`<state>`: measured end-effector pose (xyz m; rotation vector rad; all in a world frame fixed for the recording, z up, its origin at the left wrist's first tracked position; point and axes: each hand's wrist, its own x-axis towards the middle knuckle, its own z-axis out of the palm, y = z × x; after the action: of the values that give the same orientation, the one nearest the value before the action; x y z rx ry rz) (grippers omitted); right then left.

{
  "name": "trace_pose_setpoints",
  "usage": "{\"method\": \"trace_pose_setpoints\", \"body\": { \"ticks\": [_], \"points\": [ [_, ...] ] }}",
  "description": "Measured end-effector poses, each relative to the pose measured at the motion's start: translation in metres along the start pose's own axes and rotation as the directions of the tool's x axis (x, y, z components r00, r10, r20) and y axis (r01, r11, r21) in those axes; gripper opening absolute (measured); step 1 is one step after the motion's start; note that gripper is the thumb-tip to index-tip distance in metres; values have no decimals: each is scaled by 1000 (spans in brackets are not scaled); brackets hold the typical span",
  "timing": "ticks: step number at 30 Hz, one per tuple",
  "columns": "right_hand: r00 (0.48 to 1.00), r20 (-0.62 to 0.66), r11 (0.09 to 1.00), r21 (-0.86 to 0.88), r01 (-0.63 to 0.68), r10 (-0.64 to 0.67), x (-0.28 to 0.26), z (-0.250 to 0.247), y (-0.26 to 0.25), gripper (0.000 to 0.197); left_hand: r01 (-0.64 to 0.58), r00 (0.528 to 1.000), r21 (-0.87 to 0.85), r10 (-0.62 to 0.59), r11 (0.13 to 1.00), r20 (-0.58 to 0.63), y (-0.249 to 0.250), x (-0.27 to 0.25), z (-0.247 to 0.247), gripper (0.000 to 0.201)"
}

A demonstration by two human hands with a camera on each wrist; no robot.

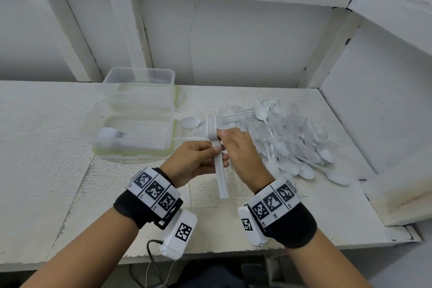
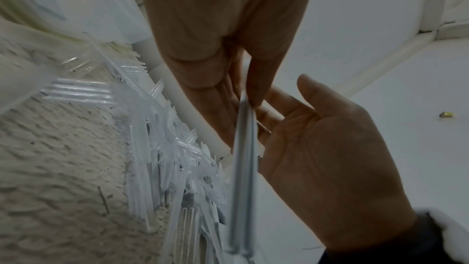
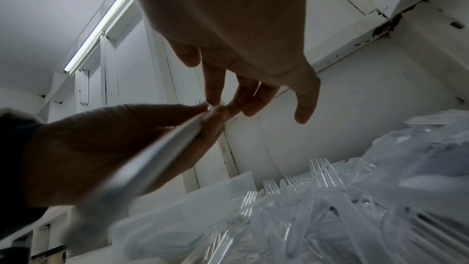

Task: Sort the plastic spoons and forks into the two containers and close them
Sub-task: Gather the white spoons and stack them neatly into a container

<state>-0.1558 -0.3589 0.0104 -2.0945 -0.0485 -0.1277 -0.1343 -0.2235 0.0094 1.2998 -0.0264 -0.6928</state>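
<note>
containers [image 1: 131, 133] left of cutlery pile [image 1: 292, 138], fork stack [image 1: 216, 154] between.

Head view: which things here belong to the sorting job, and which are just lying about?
In the job:
- fork stack, held by the left hand and right hand
- mixed cutlery pile
- near container, holding forks
- far container

Lying about:
- cable below the table edge

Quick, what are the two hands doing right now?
Left hand: grips a stack of forks by the handles.
Right hand: fingertips pinch the same stack near the fork heads.
</note>
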Motion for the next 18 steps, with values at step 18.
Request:
{"method": "trace_pose_setpoints", "body": {
  "ticks": [18],
  "points": [
    [971, 69, 936, -257, 240, -230, 31, 30, -22, 31, -189, 929, 55, 196, 981, -313, 22, 3, -27, 25]
  ]
}}
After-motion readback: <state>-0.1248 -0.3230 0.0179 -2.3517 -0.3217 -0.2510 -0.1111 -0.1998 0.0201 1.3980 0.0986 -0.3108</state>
